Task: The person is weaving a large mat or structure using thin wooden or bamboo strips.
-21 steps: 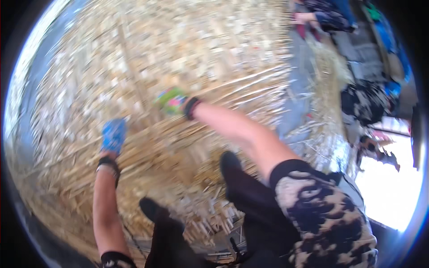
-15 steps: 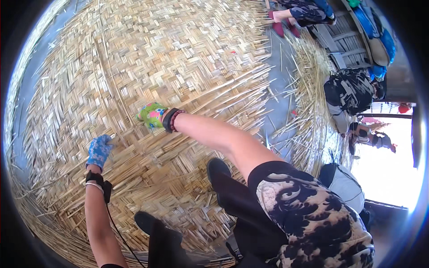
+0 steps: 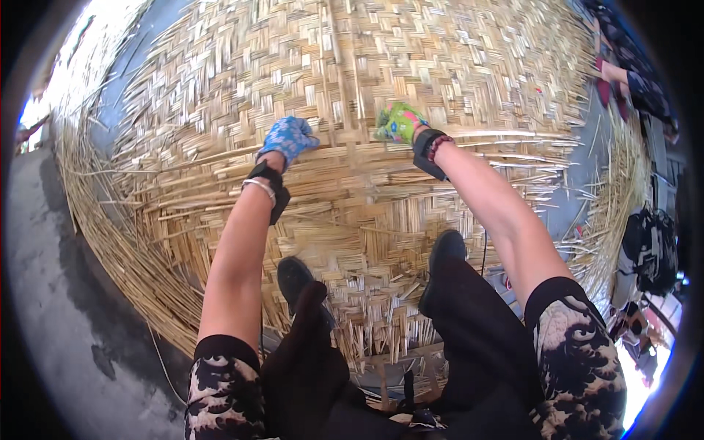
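Observation:
A large woven mat (image 3: pixel 455 66) of pale split reeds spreads out under me. My left hand (image 3: pixel 290 139), in a blue floral glove, rests on the mat with its fingers curled. To its right, my right hand (image 3: pixel 401 123) wears a green floral glove and is closed against the weave. What lies within either grip is hidden by the gloves. Loose crosswise reed strips (image 3: pixel 506 136) run beside both hands. A narrow band of the weave separates the two hands. My shoes (image 3: pixel 295 282) stand on the nearer part of the mat.
Long loose reeds (image 3: pixel 139 282) curve along the left side, beside a grey floor (image 3: pixel 48 293). More reeds (image 3: pixel 616 176) lie at the right. Another person's legs (image 3: pixel 623 77) show at the far right. A black-and-white bundle (image 3: pixel 649 249) sits at the right edge.
The view has turned, so the mat now lies straighter ahead and the grey floor at left shows. My hands are nearly level with each other, where the left was lower before.

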`<state>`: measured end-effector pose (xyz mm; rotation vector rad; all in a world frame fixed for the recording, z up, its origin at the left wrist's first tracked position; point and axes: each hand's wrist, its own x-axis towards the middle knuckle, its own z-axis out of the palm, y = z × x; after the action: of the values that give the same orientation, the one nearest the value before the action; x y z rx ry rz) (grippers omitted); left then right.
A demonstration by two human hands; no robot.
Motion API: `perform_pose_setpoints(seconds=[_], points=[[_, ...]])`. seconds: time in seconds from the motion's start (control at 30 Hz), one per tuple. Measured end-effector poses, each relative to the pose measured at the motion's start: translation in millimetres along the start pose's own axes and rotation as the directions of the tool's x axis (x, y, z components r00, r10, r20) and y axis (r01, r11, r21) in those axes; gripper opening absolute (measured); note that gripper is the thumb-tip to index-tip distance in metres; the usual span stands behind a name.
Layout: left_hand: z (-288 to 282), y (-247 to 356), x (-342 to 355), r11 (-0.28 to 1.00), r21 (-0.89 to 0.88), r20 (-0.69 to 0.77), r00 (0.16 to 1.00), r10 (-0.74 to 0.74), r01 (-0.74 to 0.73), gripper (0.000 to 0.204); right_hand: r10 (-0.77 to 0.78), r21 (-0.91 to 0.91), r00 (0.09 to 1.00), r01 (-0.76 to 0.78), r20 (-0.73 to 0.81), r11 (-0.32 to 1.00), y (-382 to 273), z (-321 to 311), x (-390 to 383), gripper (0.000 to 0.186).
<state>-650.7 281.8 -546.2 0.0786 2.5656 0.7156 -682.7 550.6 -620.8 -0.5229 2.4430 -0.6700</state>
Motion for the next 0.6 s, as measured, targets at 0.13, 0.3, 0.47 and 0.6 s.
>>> perform_pose_setpoints(seconds=[0.13, 0.3, 0.47, 0.6], points=[[11, 3, -2, 0.994, 0.094, 0.052, 0.997, -0.058, 0.053, 0.033, 0.051, -0.05, 0.991, -0.058, -0.121, 0.997, -26, -9, -21, 0.021], [21, 8, -6, 0.972, 0.229, -0.073, 0.996, -0.042, 0.058, 0.024, -0.152, -0.449, 0.955, 0.023, -0.253, 0.893, -54, 2, -42, 0.028], [10, 12, -47, 0.887, 0.454, -0.519, 0.784, 0.341, -0.086, 0.019, -0.282, -0.525, 0.951, 0.177, -0.126, 0.833, -99, 30, -66, 0.052], [-6, -45, -142, 0.989, 0.087, -0.746, 0.651, 0.144, -0.119, 0.019, -0.279, -0.527, 0.959, 0.216, -0.042, 0.822, -108, 21, -78, 0.054]])
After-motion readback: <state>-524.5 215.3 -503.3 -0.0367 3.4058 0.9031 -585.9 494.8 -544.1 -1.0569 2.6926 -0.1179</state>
